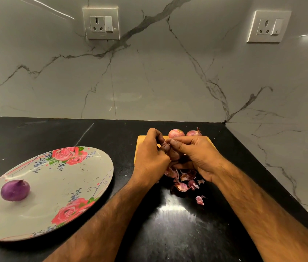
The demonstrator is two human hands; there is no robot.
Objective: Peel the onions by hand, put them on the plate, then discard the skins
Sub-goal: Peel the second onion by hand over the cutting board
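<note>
Both grips closed: left hand (pixel 150 154) and right hand (pixel 196 156) pinch an onion (pixel 175 156) above the board (pixel 140 148), its axis hidden. On the left plate (pixel 64 186), a peeled onion (pixel 15 190) points its tip far-right. Loose skins (pixel 182 179) lie near.

Purple onion (pixel 15 190); rose-patterned grey plate (pixel 77 176); black counter (pixel 177 224).

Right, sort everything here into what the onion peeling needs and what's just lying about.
Job: left hand and right hand gripping a half-hidden onion; two unpeeled pink onions; peeled purple onion; round floral plate; loose pink skins.
Lying about: yellow cutting board; two white wall sockets.
</note>
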